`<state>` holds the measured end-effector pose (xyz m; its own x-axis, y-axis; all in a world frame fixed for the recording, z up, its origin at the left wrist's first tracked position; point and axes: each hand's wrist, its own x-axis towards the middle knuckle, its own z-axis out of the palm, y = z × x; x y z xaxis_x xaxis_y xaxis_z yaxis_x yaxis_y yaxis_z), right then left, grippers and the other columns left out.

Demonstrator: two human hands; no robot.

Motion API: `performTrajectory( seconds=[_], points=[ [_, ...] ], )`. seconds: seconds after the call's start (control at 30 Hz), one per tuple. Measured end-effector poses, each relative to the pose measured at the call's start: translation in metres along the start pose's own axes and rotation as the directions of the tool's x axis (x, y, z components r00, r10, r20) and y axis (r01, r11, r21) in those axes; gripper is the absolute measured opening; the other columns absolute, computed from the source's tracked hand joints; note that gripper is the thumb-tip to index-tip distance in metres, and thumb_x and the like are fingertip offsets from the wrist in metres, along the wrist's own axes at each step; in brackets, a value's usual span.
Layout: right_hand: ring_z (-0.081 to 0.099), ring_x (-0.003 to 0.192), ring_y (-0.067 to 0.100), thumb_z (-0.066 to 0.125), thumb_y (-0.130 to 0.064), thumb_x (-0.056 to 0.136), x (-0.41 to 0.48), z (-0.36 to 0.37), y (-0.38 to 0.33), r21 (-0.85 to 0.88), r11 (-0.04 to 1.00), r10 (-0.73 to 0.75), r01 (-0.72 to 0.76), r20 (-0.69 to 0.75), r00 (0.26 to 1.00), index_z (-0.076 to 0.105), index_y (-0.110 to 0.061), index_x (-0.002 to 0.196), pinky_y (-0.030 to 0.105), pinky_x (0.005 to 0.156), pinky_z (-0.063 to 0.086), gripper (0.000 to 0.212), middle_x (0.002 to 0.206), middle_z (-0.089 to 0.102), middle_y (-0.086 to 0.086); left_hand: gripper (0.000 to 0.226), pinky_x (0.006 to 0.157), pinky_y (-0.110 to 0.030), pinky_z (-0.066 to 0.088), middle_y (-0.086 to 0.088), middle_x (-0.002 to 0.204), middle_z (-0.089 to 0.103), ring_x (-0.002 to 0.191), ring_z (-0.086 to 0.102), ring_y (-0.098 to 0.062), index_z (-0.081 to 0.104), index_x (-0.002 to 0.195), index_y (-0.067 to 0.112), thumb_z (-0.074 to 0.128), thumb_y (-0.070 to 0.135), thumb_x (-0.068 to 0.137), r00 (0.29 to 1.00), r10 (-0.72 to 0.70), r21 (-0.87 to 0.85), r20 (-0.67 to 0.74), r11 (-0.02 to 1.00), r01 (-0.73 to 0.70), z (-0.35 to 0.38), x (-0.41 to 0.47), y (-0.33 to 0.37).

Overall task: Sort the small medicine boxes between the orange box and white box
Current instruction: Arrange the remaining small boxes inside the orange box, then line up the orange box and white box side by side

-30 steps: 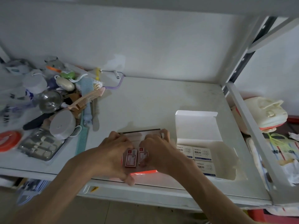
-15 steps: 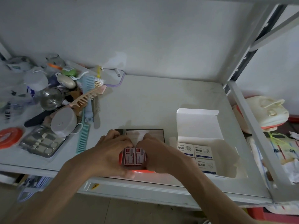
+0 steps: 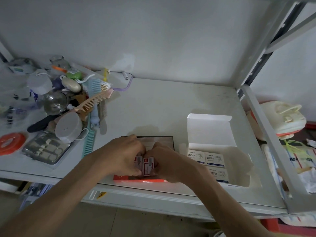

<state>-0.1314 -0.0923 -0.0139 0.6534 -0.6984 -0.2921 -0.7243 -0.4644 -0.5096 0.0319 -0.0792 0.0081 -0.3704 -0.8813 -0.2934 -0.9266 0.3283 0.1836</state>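
Note:
The orange box point(image 3: 139, 180) lies open at the shelf's front edge, its lid point(image 3: 160, 141) raised behind. My left hand point(image 3: 122, 154) and my right hand point(image 3: 166, 161) meet over it, each pinching a small red-and-white medicine box point(image 3: 148, 165); the two small boxes stand side by side, touching, inside the orange box. The left hand's box point(image 3: 138, 161) is mostly hidden by fingers. To the right stands the open white box point(image 3: 212, 132) with three blue-and-white small boxes point(image 3: 214, 159) inside.
A pile of clutter fills the shelf's left: combs point(image 3: 92, 101), a metal cup point(image 3: 54, 102), a manicure kit point(image 3: 47, 149), an orange lid point(image 3: 11, 142). The shelf upright point(image 3: 266, 134) borders the right, with bags point(image 3: 283, 117) beyond it.
Both hands have pushed the two red-and-white boxes together inside the orange box and now press them from each side. My view has shifted slightly downward.

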Motion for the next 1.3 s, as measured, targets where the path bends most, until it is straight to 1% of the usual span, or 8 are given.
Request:
performTrajectory(
  seconds=[0.17, 0.37, 0.6, 0.8, 0.9, 1.03, 1.23, 1.3],
  points=[
    [0.055, 0.095, 0.025, 0.066, -0.005, 0.081, -0.002, 0.000, 0.001, 0.020, 1.000, -0.013, 0.014, -0.028, 1.000, 0.065, -0.016, 0.112, 0.036, 0.084, 0.049, 0.032, 0.097, 0.039, 0.002, 0.048, 0.059, -0.015, 0.039, 0.021, 0.094, 0.048, 0.081, 0.054, 0.000, 0.063, 0.105, 0.038, 0.082, 0.049, 0.062, 0.999, -0.027, -0.166, 0.037, 0.986, 0.033, 0.000, -0.008, -0.008],
    [0.056, 0.093, 0.023, 0.068, -0.005, 0.078, 0.002, 0.002, 0.003, 0.036, 0.999, -0.016, 0.017, -0.045, 0.999, 0.069, -0.015, 0.100, 0.033, 0.073, 0.049, 0.024, 0.079, 0.039, -0.007, 0.074, 0.092, -0.031, 0.050, 0.018, 0.113, 0.043, 0.108, 0.050, -0.005, 0.055, 0.117, 0.047, 0.086, 0.058, 0.052, 0.990, -0.015, -0.247, 0.137, 0.968, 0.049, 0.000, -0.013, -0.010],
    [0.068, 0.074, 0.026, 0.060, 0.000, 0.081, 0.003, 0.003, 0.005, 0.072, 0.997, -0.012, 0.015, -0.035, 0.999, 0.075, -0.011, 0.093, 0.039, 0.061, 0.058, 0.022, 0.082, 0.070, 0.007, 0.067, 0.084, -0.021, 0.049, 0.015, 0.109, 0.043, 0.099, 0.040, 0.004, 0.051, 0.118, 0.038, 0.081, 0.041, 0.058, 0.997, 0.029, -0.154, 0.067, 0.988, -0.019, 0.010, -0.020, -0.009],
    [0.063, 0.091, 0.025, 0.059, 0.001, 0.087, -0.010, -0.001, -0.005, 0.036, 0.998, -0.048, 0.047, 0.007, 0.999, 0.067, -0.011, 0.111, 0.037, 0.076, 0.057, 0.028, 0.105, 0.062, 0.011, 0.066, 0.081, -0.017, 0.048, 0.019, 0.107, 0.040, 0.102, 0.042, 0.001, 0.050, 0.118, 0.041, 0.078, 0.041, 0.058, 0.999, 0.044, -0.166, 0.002, 0.985, -0.043, 0.018, -0.021, -0.013],
    [0.058, 0.107, 0.018, 0.056, 0.002, 0.089, -0.033, -0.003, -0.014, 0.147, 0.987, -0.039, 0.062, -0.157, 0.987, 0.057, -0.021, 0.126, 0.025, 0.089, 0.052, 0.043, 0.121, 0.060, 0.004, 0.078, 0.096, -0.020, 0.044, 0.026, 0.116, 0.038, 0.118, 0.031, 0.006, 0.044, 0.129, 0.045, 0.079, 0.042, 0.060, 0.997, 0.072, -0.225, -0.042, 0.971, -0.079, 0.027, -0.024, -0.018],
    [0.054, 0.105, 0.000, 0.060, -0.005, 0.089, -0.078, -0.018, -0.007, 0.248, 0.968, 0.107, 0.046, -0.569, 0.815, 0.065, -0.026, 0.116, -0.003, 0.086, 0.032, 0.035, 0.115, 0.063, -0.013, 0.099, 0.109, -0.028, 0.032, 0.030, 0.142, 0.011, 0.133, 0.003, 0.009, 0.028, 0.140, 0.049, 0.080, 0.060, 0.056, 0.985, 0.051, -0.242, -0.167, 0.966, -0.091, 0.033, -0.033, -0.019],
    [0.059, 0.102, 0.023, 0.067, -0.012, 0.084, -0.151, -0.032, 0.047, 0.605, 0.758, 0.642, -0.243, -0.758, 0.118, 0.060, -0.019, 0.117, 0.041, 0.084, 0.052, 0.035, 0.114, 0.061, 0.006, 0.122, 0.112, -0.054, 0.034, 0.011, 0.155, 0.013, 0.142, 0.015, -0.020, 0.023, 0.149, 0.036, 0.077, 0.069, 0.045, 0.888, -0.321, -0.463, -0.329, 0.874, 0.145, 0.044, -0.045, -0.018],
    [0.048, 0.114, 0.031, 0.073, -0.025, 0.080, -0.157, -0.022, 0.056, 0.715, 0.600, 0.783, -0.359, -0.618, 0.076, 0.047, -0.016, 0.127, 0.050, 0.092, 0.045, 0.054, 0.125, 0.050, 0.014, 0.132, 0.109, -0.057, 0.036, 0.008, 0.152, 0.022, 0.139, 0.026, -0.025, 0.018, 0.151, 0.033, 0.079, 0.067, 0.039, 0.850, -0.438, -0.602, -0.294, 0.775, 0.192, 0.054, -0.046, -0.014]
  ],
)
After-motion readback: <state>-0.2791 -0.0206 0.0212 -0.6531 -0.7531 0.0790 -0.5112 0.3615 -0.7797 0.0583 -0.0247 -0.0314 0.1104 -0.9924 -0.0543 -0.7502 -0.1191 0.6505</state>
